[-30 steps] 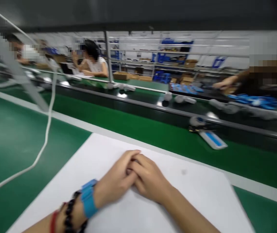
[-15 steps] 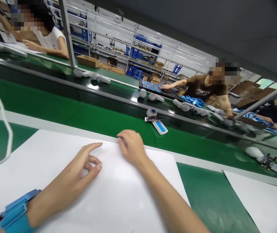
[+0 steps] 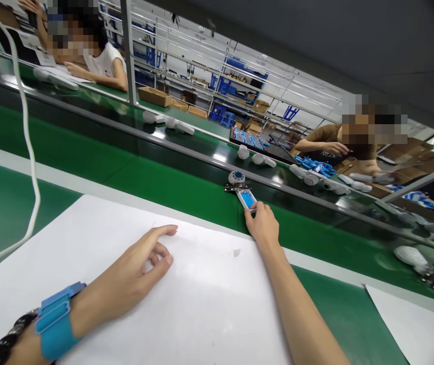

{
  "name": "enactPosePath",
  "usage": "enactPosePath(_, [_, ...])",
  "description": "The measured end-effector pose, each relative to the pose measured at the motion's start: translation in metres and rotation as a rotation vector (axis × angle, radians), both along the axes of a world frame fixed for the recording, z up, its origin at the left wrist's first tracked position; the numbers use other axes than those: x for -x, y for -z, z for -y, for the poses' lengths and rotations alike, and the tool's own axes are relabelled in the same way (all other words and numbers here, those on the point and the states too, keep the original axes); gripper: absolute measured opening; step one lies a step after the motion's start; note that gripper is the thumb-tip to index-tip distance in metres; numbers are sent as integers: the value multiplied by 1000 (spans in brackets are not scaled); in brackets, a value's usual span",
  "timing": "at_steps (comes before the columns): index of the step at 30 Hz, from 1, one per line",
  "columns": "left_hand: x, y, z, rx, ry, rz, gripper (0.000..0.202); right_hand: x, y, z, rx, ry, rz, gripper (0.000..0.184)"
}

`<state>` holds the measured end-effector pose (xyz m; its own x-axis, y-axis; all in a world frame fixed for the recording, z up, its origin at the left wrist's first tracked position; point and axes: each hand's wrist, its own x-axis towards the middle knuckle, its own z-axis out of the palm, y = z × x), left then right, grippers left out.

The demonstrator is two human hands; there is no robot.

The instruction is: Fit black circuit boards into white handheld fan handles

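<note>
My right hand reaches over the green belt. Its thumb and fingertips close on the near end of a white handheld device. The device has a round head, a blue piece inside its open handle and a dark circuit board lying across its neck. My left hand hovers over or rests on the white sheet, which I cannot tell; its fingers are loosely curved and apart, and it holds nothing. A blue strap is round my left wrist.
Another white device with a dark board lies on the belt at right. Behind a metal rail sit white device parts and blue pieces. Co-workers sit across. A white cable hangs at left; a dark shelf overhangs.
My right hand has moved right and forward from above the white sheet to the near end of the white device. My left hand keeps much the same pose. The view has shifted slightly.
</note>
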<state>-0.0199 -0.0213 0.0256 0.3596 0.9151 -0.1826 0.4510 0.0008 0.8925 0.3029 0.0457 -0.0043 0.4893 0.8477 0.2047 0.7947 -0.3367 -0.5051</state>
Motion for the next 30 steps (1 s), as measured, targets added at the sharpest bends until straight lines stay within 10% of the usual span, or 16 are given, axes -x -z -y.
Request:
enactPosePath(8, [3, 8, -13, 120, 13, 222, 53, 56, -8, -7, -55, -185, -658, 35])
enactPosePath(16, [0, 4, -22, 220, -90, 471, 70, 159, -14, 46, 19, -751, -1041, 35])
enactPosePath(30, [-1, -9, -16, -168, -265, 504, 55, 157, -2, 47, -82, -850, -1045, 37])
